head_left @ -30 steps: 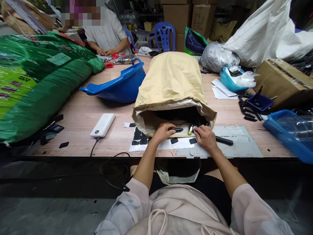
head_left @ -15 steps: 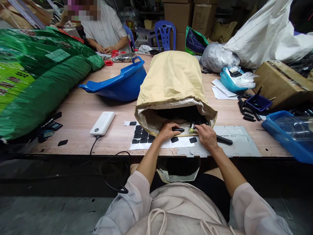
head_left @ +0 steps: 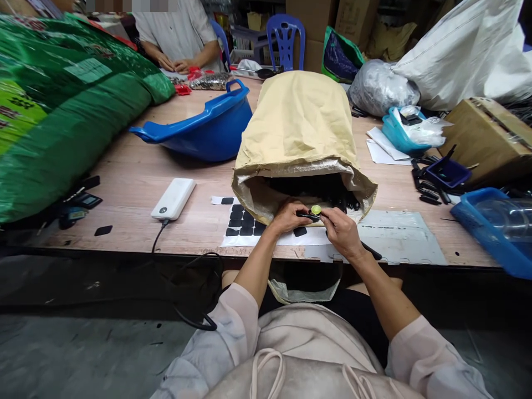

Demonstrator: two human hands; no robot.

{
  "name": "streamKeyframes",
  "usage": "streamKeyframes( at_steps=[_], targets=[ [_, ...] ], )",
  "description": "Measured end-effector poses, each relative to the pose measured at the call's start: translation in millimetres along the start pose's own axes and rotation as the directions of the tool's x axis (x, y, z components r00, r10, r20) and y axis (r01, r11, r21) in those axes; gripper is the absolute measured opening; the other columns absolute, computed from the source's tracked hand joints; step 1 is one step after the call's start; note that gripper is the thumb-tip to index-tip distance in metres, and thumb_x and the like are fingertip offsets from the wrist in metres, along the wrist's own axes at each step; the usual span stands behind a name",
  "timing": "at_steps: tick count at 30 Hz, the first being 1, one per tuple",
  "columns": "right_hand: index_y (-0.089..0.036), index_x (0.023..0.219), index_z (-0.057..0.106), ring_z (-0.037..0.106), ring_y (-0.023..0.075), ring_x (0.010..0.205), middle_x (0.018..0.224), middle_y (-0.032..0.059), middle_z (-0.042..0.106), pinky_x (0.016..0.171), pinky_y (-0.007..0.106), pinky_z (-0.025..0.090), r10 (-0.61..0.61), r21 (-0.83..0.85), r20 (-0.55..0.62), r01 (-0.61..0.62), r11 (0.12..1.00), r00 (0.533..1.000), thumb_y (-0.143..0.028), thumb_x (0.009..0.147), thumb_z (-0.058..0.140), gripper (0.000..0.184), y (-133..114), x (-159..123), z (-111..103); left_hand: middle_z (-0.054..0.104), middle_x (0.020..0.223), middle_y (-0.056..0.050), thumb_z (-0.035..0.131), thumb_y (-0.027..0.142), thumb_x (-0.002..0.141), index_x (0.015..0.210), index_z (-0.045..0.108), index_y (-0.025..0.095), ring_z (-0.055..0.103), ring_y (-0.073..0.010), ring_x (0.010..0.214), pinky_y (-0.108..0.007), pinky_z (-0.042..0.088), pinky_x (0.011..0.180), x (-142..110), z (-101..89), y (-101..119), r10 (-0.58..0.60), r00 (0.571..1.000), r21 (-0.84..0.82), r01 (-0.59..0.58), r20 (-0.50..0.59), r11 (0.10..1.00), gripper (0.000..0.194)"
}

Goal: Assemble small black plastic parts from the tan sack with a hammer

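Note:
My left hand is closed at the mouth of a beige sack, pinching a small black piece whose kind I cannot make out. My right hand grips a small hammer with a round yellow-green face; its black handle sticks out past the palm toward the table edge. The hammer head is right beside the black piece, and whether they touch is unclear. Dark pieces fill the sack's opening. Below the hands lies a white sheet with black rounded stickers, partly covered by my left arm.
A white power bank with a cable lies left, near a blue basin and large green bag. Right are a grey sheet, a purple tray and a blue tub. Another person sits across the table.
The hammer head has moved left to the black piece in my left hand, and its handle has tilted down toward me. The view has tipped slightly downward.

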State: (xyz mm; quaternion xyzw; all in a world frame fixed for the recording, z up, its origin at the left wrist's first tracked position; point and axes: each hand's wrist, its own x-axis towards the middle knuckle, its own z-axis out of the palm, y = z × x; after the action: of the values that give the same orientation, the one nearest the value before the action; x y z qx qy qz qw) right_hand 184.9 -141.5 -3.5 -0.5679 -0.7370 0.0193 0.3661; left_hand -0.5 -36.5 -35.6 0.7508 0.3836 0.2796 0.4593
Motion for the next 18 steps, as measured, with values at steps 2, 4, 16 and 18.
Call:
streamKeyframes(
  at_steps=[2,4,16,18],
  targets=[
    [-0.024,0.124,0.069,0.070,0.0181,0.098,0.106,0.0076,0.073,0.089,0.029,0.055,-0.006,-0.005,-0.007,0.006,1.000,1.000,-0.029,0.107,0.046,0.029,-3,1,2,0.071,0.086,-0.002,0.088,0.025,0.070,0.084,0.081,0.017,0.065,-0.0183,0.084,-0.028,0.050,0.077,0,-0.5,1,0.013,1.000,0.006,-0.013,0.002,1.000,0.017],
    [-0.024,0.124,0.069,0.069,0.0181,0.096,0.105,0.0072,0.073,0.087,0.028,0.055,0.001,-0.032,0.008,-0.001,0.999,1.000,-0.029,0.107,0.046,0.029,-4,1,4,0.070,0.083,-0.002,0.088,0.024,0.070,0.081,0.081,0.017,0.064,-0.0179,0.082,-0.028,0.049,0.076,0,-0.7,2,0.027,1.000,0.018,-0.028,0.006,0.999,0.015],
    [-0.026,0.123,0.071,0.069,0.0193,0.091,0.101,0.0060,0.073,0.081,0.030,0.055,0.063,-0.073,0.042,-0.059,0.996,0.997,-0.028,0.105,0.047,0.030,6,-7,-4,0.075,0.088,-0.005,0.086,0.024,0.071,0.086,0.084,0.018,0.069,-0.0202,0.085,-0.031,0.055,0.078,-1,1.9,0,-0.011,1.000,-0.027,0.010,-0.012,1.000,0.017],
    [-0.026,0.120,0.072,0.069,0.0188,0.089,0.098,0.0051,0.073,0.078,0.029,0.054,0.066,-0.092,0.067,-0.059,0.994,0.996,-0.027,0.104,0.048,0.028,10,-9,-3,0.075,0.086,-0.005,0.085,0.025,0.071,0.086,0.084,0.017,0.069,-0.0203,0.084,-0.030,0.055,0.078,-1,1.8,0,-0.020,1.000,-0.012,0.019,-0.015,1.000,0.017]
  ],
)
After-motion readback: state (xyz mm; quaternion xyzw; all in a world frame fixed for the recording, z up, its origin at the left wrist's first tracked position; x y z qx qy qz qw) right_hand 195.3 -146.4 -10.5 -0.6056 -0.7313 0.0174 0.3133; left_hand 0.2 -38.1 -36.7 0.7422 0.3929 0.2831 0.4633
